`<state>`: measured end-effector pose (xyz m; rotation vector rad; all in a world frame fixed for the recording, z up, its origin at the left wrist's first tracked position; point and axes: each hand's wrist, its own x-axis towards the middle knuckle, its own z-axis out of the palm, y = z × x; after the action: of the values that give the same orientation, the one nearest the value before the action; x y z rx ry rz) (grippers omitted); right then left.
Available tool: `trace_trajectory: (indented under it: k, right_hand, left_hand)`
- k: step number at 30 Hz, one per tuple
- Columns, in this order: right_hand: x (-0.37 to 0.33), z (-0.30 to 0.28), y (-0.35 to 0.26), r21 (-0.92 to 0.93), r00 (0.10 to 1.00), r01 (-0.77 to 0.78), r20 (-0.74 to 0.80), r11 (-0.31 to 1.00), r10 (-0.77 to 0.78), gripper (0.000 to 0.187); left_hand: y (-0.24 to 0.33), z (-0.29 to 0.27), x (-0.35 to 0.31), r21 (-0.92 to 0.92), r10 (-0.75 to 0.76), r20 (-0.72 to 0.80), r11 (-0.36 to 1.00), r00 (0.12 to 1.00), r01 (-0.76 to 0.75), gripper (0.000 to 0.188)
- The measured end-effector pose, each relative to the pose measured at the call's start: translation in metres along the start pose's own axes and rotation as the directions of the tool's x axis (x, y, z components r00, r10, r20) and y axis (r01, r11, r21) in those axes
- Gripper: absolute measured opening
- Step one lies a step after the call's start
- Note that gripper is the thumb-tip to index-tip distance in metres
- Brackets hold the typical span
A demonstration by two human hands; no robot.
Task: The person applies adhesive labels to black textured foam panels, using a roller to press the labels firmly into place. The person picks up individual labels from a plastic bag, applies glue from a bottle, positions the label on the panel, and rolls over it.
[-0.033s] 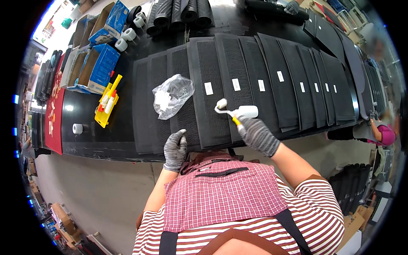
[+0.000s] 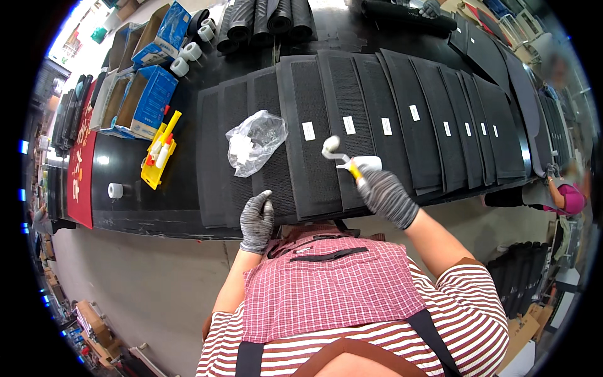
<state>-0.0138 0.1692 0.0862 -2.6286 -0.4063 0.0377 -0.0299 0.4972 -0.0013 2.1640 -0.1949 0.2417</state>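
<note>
In my right hand (image 2: 386, 198), gloved in grey, is a small paint roller (image 2: 356, 171) with a yellow grip, fingers wrapped round its handle. Its white roller head (image 2: 331, 145) is over a black mat (image 2: 311, 94) bearing a white label (image 2: 308, 131). A white bottle (image 2: 369, 163) lies just beyond that hand, partly covered by the roller and fingers. My left hand (image 2: 257, 223), gloved alike, is at the near edge of the mats, its fingers curled together; whatever they may hold is hidden. Beyond it lies a crumpled clear plastic bag (image 2: 267, 135).
More labelled black mats (image 2: 433, 119) overlap in a row to the right. On the left are a yellow tray (image 2: 152, 171), a white roll (image 2: 115, 190) and blue cardboard boxes (image 2: 154, 97). Rolled black mats (image 2: 260, 22) lie at the back. A co-worker (image 2: 568, 196) stands far right.
My right hand has drawn slightly right and nearer to me, and the roller head has tipped up and away. My left hand has shifted slightly left.
</note>
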Motion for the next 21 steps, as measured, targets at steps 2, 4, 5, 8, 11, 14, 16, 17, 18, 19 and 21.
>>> trace_trajectory:
  k: [2,4,5,8,11,14,16,17,18,19,21]
  right_hand:
    - [0.012,-0.007,0.025,-0.102,0.942,0.066,-0.322,0.993,-0.096,0.04]
    - [0.033,-0.016,0.049,0.015,0.939,-0.333,-0.083,0.943,0.333,0.04]
    - [0.035,-0.005,0.076,-0.049,0.945,-0.279,-0.193,0.959,0.265,0.04]
    - [0.037,0.011,0.114,-0.048,0.926,-0.331,-0.211,0.942,0.314,0.035]
    - [0.032,0.0,0.074,-0.278,0.935,-0.194,-0.342,0.941,0.091,0.037]
    - [0.011,0.002,0.067,-0.07,0.993,-0.076,-0.096,0.995,0.069,0.046]
    - [-0.006,0.007,0.062,-0.112,0.981,-0.195,-0.029,0.974,0.193,0.044]
    - [-0.009,0.007,0.062,-0.106,0.977,-0.21,-0.044,0.972,0.207,0.045]
    - [-0.007,0.004,0.058,-0.112,0.969,-0.246,-0.013,0.963,0.246,0.044]
    - [-0.005,-0.001,0.051,-0.118,0.958,-0.283,0.02,0.952,0.287,0.044]
    - [-0.003,-0.001,0.043,0.028,0.932,-0.362,0.045,0.932,0.361,0.045]
  left_hand:
    - [-0.005,-0.006,0.014,0.076,0.009,-0.036,0.997,0.999,-0.006,0.029]
    - [-0.001,-0.01,0.038,0.042,-0.222,-0.019,0.974,0.975,0.223,0.038]
    - [-0.005,-0.008,0.052,0.193,-0.152,-0.067,0.968,0.986,0.162,0.042]
    - [-0.023,0.004,0.085,0.505,0.021,-0.105,0.863,0.994,0.035,0.05]
    - [-0.057,-0.005,0.106,0.64,-0.046,0.089,0.768,0.995,-0.022,0.042]
    - [-0.089,-0.009,0.121,0.593,0.024,0.226,0.789,0.974,-0.157,0.027]
    - [-0.064,-0.02,0.138,0.659,0.059,0.206,0.729,0.977,-0.184,0.022]
    - [-0.069,-0.027,0.144,0.665,0.092,0.175,0.723,0.98,-0.187,0.019]
    - [-0.064,-0.041,0.148,0.683,0.103,0.145,0.709,0.984,-0.175,0.021]
    - [-0.068,-0.053,0.151,0.713,0.139,0.121,0.677,0.983,-0.183,0.024]
    - [-0.087,-0.072,0.151,0.754,0.136,0.091,0.637,0.987,-0.157,0.027]
